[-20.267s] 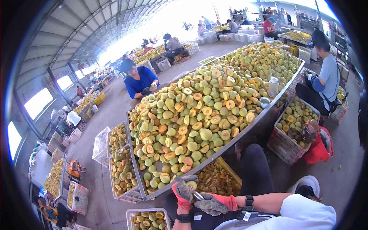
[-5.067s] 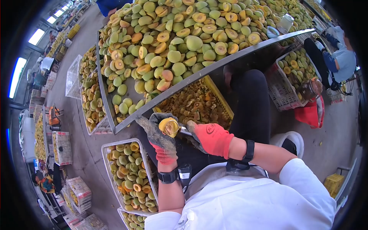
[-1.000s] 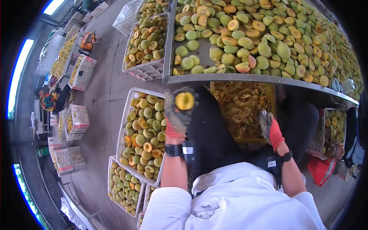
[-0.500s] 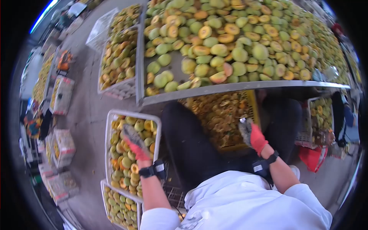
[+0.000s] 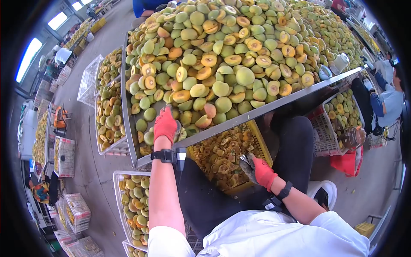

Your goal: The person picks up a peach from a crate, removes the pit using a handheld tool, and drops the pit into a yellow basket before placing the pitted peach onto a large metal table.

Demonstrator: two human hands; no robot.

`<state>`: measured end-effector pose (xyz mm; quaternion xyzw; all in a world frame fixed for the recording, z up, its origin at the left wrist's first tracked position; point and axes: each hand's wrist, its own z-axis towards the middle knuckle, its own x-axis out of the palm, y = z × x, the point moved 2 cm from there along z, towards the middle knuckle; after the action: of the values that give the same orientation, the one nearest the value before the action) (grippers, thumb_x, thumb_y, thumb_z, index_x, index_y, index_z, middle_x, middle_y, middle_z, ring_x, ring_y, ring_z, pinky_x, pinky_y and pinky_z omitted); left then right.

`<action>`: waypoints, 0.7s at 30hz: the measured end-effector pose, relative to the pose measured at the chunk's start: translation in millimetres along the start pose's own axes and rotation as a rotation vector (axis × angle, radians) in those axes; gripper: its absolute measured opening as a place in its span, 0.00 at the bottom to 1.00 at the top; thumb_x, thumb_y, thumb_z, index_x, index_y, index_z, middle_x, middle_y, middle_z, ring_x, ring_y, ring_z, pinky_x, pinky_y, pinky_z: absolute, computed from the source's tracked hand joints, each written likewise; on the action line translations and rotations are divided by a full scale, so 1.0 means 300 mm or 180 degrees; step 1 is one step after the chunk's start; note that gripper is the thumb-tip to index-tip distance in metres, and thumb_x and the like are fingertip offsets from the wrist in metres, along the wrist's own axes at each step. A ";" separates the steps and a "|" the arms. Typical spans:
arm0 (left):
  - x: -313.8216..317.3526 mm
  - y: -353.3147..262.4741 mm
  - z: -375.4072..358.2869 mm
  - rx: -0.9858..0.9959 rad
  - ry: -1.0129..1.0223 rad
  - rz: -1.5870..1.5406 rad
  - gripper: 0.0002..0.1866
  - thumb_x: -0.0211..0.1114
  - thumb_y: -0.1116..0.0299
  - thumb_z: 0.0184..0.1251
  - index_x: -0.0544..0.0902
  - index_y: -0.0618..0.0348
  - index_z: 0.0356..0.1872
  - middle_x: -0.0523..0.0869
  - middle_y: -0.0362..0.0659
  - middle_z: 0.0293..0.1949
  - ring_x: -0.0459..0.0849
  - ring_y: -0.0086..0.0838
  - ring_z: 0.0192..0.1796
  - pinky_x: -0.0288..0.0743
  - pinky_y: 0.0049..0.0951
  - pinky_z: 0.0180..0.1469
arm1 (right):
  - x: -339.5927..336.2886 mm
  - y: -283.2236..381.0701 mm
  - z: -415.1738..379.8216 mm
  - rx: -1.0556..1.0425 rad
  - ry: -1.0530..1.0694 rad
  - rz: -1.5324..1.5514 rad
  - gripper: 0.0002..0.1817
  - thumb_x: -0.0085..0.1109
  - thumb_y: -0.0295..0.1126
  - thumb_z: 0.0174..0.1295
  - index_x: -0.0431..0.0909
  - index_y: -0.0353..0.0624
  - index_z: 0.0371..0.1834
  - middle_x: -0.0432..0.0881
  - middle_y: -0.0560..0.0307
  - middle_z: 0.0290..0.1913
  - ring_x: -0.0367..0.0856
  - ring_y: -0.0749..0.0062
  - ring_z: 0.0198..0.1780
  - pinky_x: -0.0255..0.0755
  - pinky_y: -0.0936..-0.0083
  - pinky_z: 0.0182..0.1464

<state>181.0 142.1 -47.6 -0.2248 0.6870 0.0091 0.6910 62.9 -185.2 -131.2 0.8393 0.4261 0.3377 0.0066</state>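
My left hand (image 5: 166, 125), in a red glove with a grey palm, reaches over the near left corner of the metal table, its fingers stretched among the yellow-green peaches (image 5: 220, 88). Many are cut in half, with orange flesh and pits showing. Low over a yellow crate (image 5: 259, 142) of brown and orange scraps (image 5: 222, 156), my gloved right hand (image 5: 260, 172) is closed around a small metal tool (image 5: 244, 158). Only the tool's shiny end shows; the rest is hidden in the fingers.
The table's metal edge (image 5: 252, 112) runs above my knees. White crates of peaches stand left of the table (image 5: 112, 147), by my left arm (image 5: 121, 197) and at right (image 5: 319, 130). A red bag (image 5: 349, 162) lies at right. A co-worker (image 5: 391, 103) sits beyond it.
My left hand has moved from the peach crate at left up to the fruit on the table. My right hand stays over the yellow crate with the tool. The view has turned and lifted.
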 end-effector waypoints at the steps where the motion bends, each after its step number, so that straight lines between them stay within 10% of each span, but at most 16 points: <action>1: 0.003 0.016 0.026 0.0093 0.0109 0.0066 0.27 0.56 0.73 0.56 0.68 0.60 0.60 0.71 0.56 0.60 0.72 0.49 0.60 0.67 0.41 0.60 | -0.021 0.002 0.012 -0.0004 -0.0001 0.0044 0.16 0.46 0.42 0.69 0.78 0.41 0.42 0.83 0.59 0.38 0.82 0.74 0.39 0.77 0.82 0.47; 6: -0.025 0.088 0.036 0.0612 -0.0059 -0.0145 0.25 0.59 0.75 0.56 0.69 0.60 0.58 0.76 0.54 0.55 0.76 0.46 0.57 0.72 0.38 0.56 | 0.013 0.011 -0.006 0.0081 0.0165 -0.0043 0.17 0.44 0.44 0.70 0.77 0.42 0.39 0.81 0.59 0.36 0.80 0.76 0.36 0.76 0.82 0.43; 10: -0.119 0.059 -0.115 0.0018 0.0207 -0.3389 0.20 0.60 0.74 0.63 0.68 0.61 0.56 0.78 0.43 0.46 0.83 0.32 0.43 0.81 0.28 0.42 | 0.011 0.004 -0.002 -0.0044 0.0322 0.0122 0.17 0.44 0.44 0.70 0.76 0.43 0.39 0.80 0.60 0.36 0.79 0.76 0.37 0.76 0.82 0.43; 12: -0.178 -0.004 -0.226 0.0045 0.0742 -0.5560 0.23 0.61 0.72 0.62 0.68 0.61 0.58 0.79 0.44 0.49 0.83 0.34 0.44 0.81 0.30 0.46 | 0.072 0.057 -0.101 -0.2158 0.0347 -0.2976 0.15 0.44 0.43 0.70 0.76 0.45 0.40 0.79 0.61 0.38 0.78 0.78 0.39 0.74 0.84 0.44; 14: -0.200 -0.069 -0.324 -0.0078 0.0713 -0.5665 0.20 0.56 0.67 0.68 0.68 0.60 0.59 0.79 0.45 0.49 0.82 0.34 0.43 0.82 0.28 0.46 | 0.151 0.102 -0.198 -0.2149 0.0541 -0.3839 0.14 0.43 0.42 0.70 0.75 0.46 0.42 0.79 0.62 0.40 0.77 0.79 0.42 0.72 0.86 0.43; 16: -0.204 -0.143 -0.412 -0.0547 0.0916 -0.6186 0.22 0.51 0.56 0.72 0.67 0.60 0.59 0.79 0.47 0.48 0.82 0.33 0.41 0.82 0.27 0.39 | 0.168 0.087 -0.216 -0.1435 0.0978 -0.2356 0.10 0.47 0.37 0.69 0.75 0.45 0.42 0.77 0.63 0.38 0.75 0.83 0.41 0.71 0.86 0.42; 18: -0.167 -0.194 -0.463 -0.0650 0.0835 -0.6083 0.34 0.40 0.37 0.69 0.74 0.59 0.53 0.82 0.49 0.40 0.79 0.29 0.25 0.76 0.22 0.26 | 0.191 0.083 -0.254 -0.1795 0.1168 -0.2582 0.07 0.50 0.31 0.67 0.74 0.41 0.42 0.77 0.61 0.36 0.74 0.82 0.36 0.71 0.83 0.38; 21: -0.143 -0.236 -0.541 -0.0453 0.0818 -0.5280 0.35 0.39 0.36 0.69 0.78 0.62 0.42 0.83 0.48 0.33 0.80 0.28 0.25 0.78 0.24 0.27 | 0.227 0.057 -0.318 -0.2610 0.1395 -0.3769 0.07 0.52 0.29 0.66 0.72 0.36 0.40 0.79 0.54 0.33 0.73 0.75 0.28 0.68 0.76 0.32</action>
<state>47.9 38.8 21.6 -0.6990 0.3703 -0.4839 0.3744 48.3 -173.4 -14.3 0.3137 0.6378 0.5686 0.4141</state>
